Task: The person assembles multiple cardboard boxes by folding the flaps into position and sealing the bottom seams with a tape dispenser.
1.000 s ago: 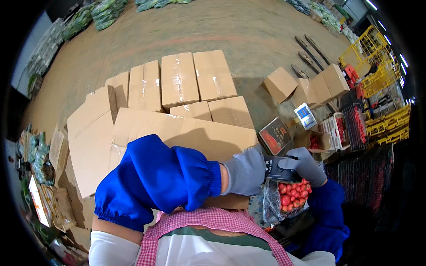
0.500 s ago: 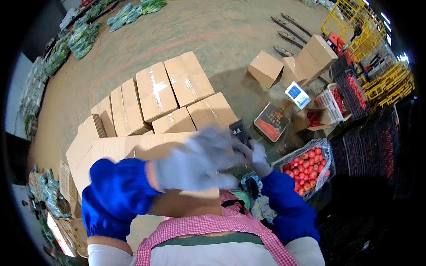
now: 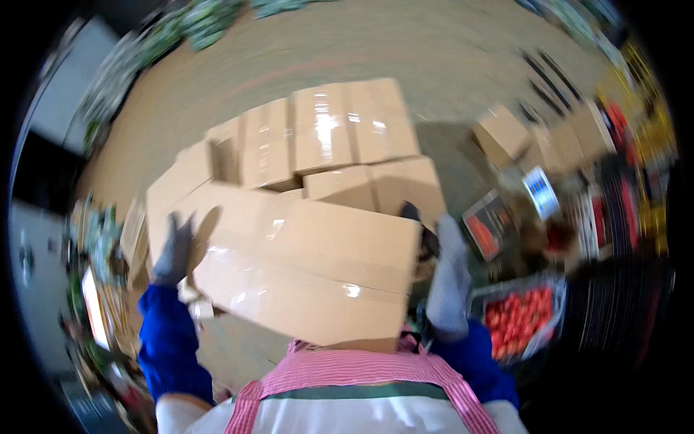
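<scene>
A large brown carton (image 3: 303,253) lies in front of me, its top turned askew, with shiny clear tape on it. At its left end is my left hand (image 3: 173,253) in a grey glove, fingers apart and holding nothing. Whether those fingers touch the cardboard I cannot tell. Beyond the carton's right edge my gloved right hand (image 3: 450,286) is closed on a black tool (image 3: 426,242), by its look a tape dispenser. Motion blurs this tool, and the hand partly hides it.
Several taped cartons (image 3: 325,126) stand close together just beyond. To the right are a crate of red fruit (image 3: 517,318), a scale (image 3: 488,224) with a white display (image 3: 541,192), and loose cardboard boxes (image 3: 501,136). Bagged greens (image 3: 210,22) lie at the far left.
My left hand has moved from the middle to the carton's left end and opened out. The carton now sits askew, its top in sight. The view has shifted, and my right hand stays at the right.
</scene>
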